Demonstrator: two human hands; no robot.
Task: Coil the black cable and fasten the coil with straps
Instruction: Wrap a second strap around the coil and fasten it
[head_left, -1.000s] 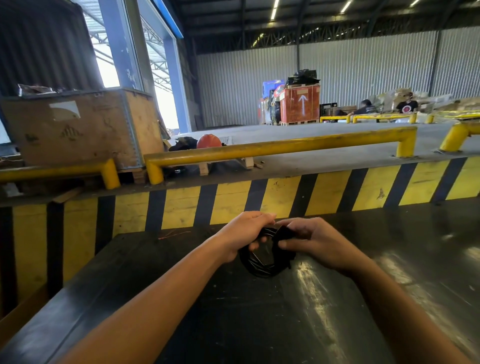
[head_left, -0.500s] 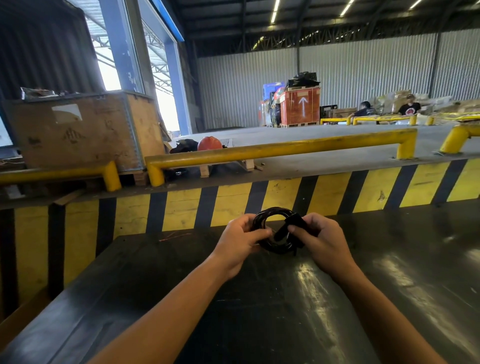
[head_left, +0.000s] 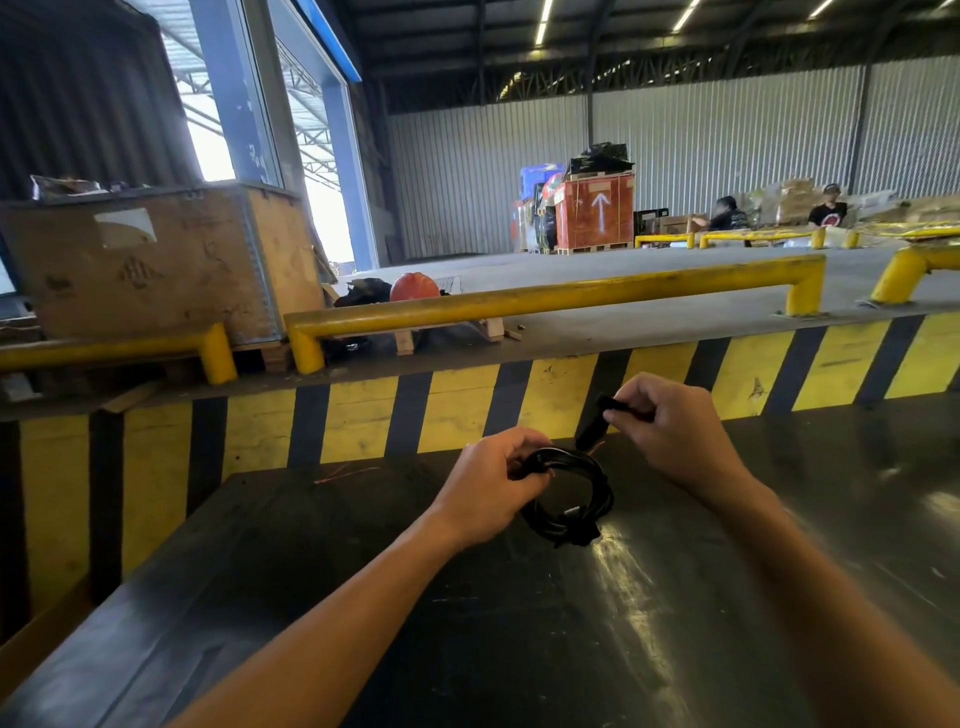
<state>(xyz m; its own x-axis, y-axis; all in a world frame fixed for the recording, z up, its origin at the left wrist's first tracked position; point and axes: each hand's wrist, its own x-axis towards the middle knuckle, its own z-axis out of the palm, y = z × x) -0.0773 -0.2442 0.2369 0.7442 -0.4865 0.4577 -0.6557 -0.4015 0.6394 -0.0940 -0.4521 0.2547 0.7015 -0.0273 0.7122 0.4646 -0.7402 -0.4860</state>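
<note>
The dark table (head_left: 311, 571) fills the near ground before you, its surface glossy and scuffed, with bright glare streaks to the right of centre. Along its far edge runs a yellow-and-black striped barrier (head_left: 452, 410), and on the ledge above that sit yellow guard rails (head_left: 545, 299). At far left stands a large wooden crate (head_left: 156, 260); just right of it, behind the rail, lies an orange hard hat (head_left: 414, 286). Further back, against the corrugated wall, is a red crate marked with a white arrow (head_left: 595, 210), and two persons sit at far right. Your two forearms reach in from the near edge toward the middle of the table. Your left hand (head_left: 493, 493) is closed around the left side of the black cable (head_left: 569, 499), which is wound into a small round coil held just above the table, near its far edge. A strap already binds the coil at its near side. Your right hand (head_left: 670, 431) is raised up and to the right of the coil, thumb and fingers pinched on a black strap (head_left: 597, 421) that runs down toward the coil's top.
</note>
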